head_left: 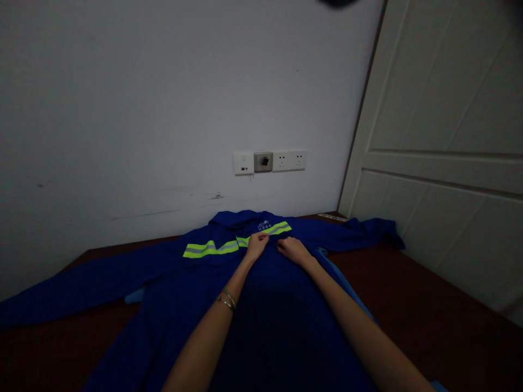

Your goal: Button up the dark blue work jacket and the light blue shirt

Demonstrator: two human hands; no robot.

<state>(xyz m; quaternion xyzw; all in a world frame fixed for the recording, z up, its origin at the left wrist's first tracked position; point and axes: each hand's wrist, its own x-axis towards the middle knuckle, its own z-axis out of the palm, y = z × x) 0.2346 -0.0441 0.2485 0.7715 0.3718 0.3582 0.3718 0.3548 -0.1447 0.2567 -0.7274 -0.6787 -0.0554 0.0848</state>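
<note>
A dark blue work jacket lies spread out, its collar towards the wall and its sleeves stretched to both sides. Across its chest runs a yellow-green reflective strip with a grey middle line; a pale logo sits above it. My left hand is closed in a pinch on the cloth at the strip's lower edge. Just to its right, my right hand has curled fingers closed at the chest cloth below the strip's end. The fingertips and the exact bit of fabric between them are hard to make out.
Under the jacket is a dark reddish-brown surface, with bits of light blue cloth showing beside the garment. A pale wall with sockets rises behind. At right stands a white panelled door.
</note>
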